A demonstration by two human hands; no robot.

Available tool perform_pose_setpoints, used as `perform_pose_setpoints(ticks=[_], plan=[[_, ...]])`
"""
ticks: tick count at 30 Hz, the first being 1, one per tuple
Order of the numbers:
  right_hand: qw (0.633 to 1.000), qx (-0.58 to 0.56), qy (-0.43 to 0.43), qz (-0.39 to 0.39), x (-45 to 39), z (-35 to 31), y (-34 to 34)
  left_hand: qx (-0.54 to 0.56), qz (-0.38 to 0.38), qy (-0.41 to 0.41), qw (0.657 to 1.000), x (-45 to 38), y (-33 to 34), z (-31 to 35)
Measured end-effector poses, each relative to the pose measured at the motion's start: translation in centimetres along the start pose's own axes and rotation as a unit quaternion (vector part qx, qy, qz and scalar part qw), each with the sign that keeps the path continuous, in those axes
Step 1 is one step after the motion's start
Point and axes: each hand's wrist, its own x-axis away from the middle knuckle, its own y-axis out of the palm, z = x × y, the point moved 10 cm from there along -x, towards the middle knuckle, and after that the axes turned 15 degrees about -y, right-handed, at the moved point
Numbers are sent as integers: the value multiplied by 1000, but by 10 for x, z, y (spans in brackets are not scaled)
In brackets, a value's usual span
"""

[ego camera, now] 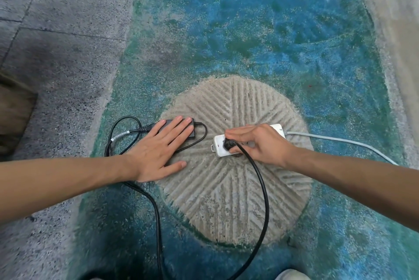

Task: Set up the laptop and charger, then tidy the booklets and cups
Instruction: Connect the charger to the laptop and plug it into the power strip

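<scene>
Nearest me, two smooth black round cables run up from the bottom edge: one (156, 211) passes under my left wrist, the other (264, 191) curves across a round grey stone disc (226, 193) cut with straight ridged grooves in fan-like sections. The disc is set into a rough floor (272, 30) coated in worn blue-green paint.

My left hand (158, 152) lies flat and spread, palm down, gripping nothing; its fingers rest on top of the flat black rectangular plastic charger brick (191, 129), which lies on the disc's left edge with my thumb on the stone. A thin black cord (122, 130) loops off the brick's left end, banded with a white wrap.

My right hand (256, 143) is curled over the near end of a white oblong plastic power strip (221, 147) lying on the disc, fingers closed round the black plug (227, 144) seated in its socket. The strip's grey cable (340, 141) trails away rightward.

Beyond and left, speckled grey concrete slabs (68, 53) meet the paint.
</scene>
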Motion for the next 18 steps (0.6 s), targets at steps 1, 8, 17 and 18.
perform_pose_setpoints(ticks=[1, 8, 17, 18], plan=[[1000, 1, -3, 3, 0, -1, -1, 0, 1, 0, 1000, 0, 0, 0], [998, 51, -8, 22, 2, 2, -2, 4, 6, 4, 1000, -2, -1, 2], [997, 58, 34, 21, -1, 12, 0, -2, -5, 5, 1000, -4, -3, 3], [998, 44, 46, 27, -1, 14, 0, -4, -8, 6, 1000, -5, -3, 3]])
